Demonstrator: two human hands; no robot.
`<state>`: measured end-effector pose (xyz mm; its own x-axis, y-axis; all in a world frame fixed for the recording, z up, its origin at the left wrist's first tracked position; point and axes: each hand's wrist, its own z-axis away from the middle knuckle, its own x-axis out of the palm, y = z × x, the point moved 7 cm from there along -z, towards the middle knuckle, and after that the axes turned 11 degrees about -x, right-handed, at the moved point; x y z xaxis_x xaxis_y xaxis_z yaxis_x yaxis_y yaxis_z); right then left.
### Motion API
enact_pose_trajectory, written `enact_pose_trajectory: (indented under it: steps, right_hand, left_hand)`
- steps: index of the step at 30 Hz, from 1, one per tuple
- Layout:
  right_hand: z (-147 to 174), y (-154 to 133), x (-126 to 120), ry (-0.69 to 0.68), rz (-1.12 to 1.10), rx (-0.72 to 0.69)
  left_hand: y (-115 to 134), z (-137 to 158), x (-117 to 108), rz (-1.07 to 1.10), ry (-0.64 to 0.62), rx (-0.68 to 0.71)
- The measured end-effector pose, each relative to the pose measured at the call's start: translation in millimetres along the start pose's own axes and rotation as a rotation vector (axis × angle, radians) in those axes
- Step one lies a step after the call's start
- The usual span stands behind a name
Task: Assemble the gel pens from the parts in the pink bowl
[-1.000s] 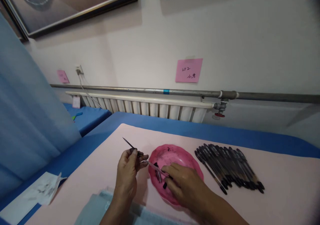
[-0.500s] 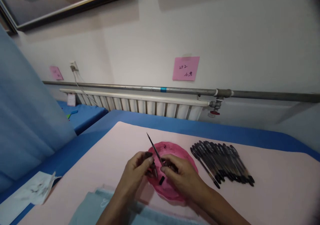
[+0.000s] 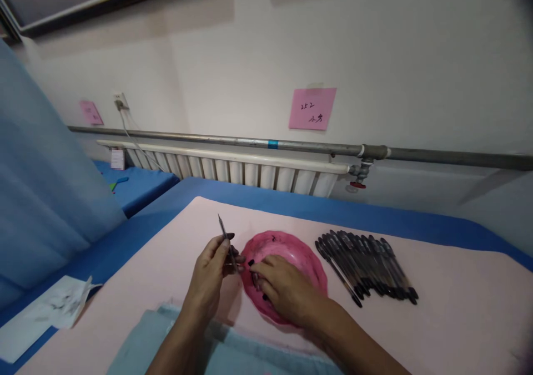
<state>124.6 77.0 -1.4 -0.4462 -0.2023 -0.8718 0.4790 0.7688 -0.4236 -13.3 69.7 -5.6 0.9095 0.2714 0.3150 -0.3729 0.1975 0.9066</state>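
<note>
My left hand (image 3: 212,264) is closed on a slim, uncapped pen (image 3: 227,235) at the left edge of a pink scalloped dish (image 3: 318,275). The pen's pointed tip is up, and the fingers look smudged dark. My right hand (image 3: 283,283) reaches down into the dish, its fingers bent and bunched over small pieces. Beside the fingertips shows a small black piece (image 3: 251,262); another black bit (image 3: 265,297) peeks out under the hand. What the right fingers pinch is mostly hidden. Right of the dish lies a row of capped black pens (image 3: 362,264), side by side.
A pink sheet (image 3: 175,253) covers most of the blue table (image 3: 250,197). Light blue cloth (image 3: 258,358) lies at the near edge, with smudged white paper (image 3: 50,308) at left. A blue curtain (image 3: 50,186) hangs left; a radiator (image 3: 233,170) and pipe run behind.
The pen has passed from my right hand to my left, which moved left with it. My right hand has lowered into the dish among the small black pieces.
</note>
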Motion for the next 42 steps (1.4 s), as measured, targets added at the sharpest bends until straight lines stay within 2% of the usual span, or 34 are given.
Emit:
enact_pose_trajectory:
  steps: [2, 7, 13, 18, 24, 26, 27, 31, 34, 36, 42]
  right_hand:
    - [-2.1, 1.5, 9.2, -0.054, 0.047, -0.016]
    - [5.2, 15.4, 19.2, -0.162, 0.069, 0.078]
    - [13.8, 12.5, 12.0, -0.17, 0.038, 0.081]
    - [16.6, 8.7, 15.2, -0.23, 0.03, 0.013]
    - [22.2, 16.7, 20.4, -0.229, -0.053, 0.041]
    - [18.4, 13.9, 9.2, -0.146, -0.119, 0.05]
    - [15.7, 12.1, -0.9, -0.059, -0.183, 0.055]
    - [15.4, 21.0, -50.9, 0.509, -0.6, 0.159]
    - [25.5, 38.4, -63.8, 0.848, -0.889, 0.274]
    - [28.3, 44.9, -61.4, 0.93, -1.005, 0.306]
    - [25.1, 40.1, -51.2, 0.87, -1.057, 0.295]
  left_hand:
    - [-1.6, 0.2, 0.9, -0.021, 0.007, -0.011]
    - [-6.1, 1.5, 7.5, -0.076, -0.017, -0.03]
    - [-8.7, 2.2, 9.8, -0.109, -0.067, -0.056]
    - [-9.9, 1.6, 9.7, -0.139, -0.062, -0.046]
    - [-12.0, 5.3, 12.5, -0.243, -0.086, -0.056]
    - [-11.8, 6.8, 15.5, -0.285, -0.121, -0.048]
    - [-12.1, 7.7, 17.8, -0.306, -0.147, -0.044]
    - [-18.1, 12.2, 30.0, -0.399, -0.284, -0.05]
    - [-25.4, 16.4, 37.6, -0.466, -0.358, -0.054]
    - [-30.0, 18.5, 40.8, -0.498, -0.382, -0.065]
    - [-35.9, 19.6, 43.6, -0.496, -0.415, -0.083]
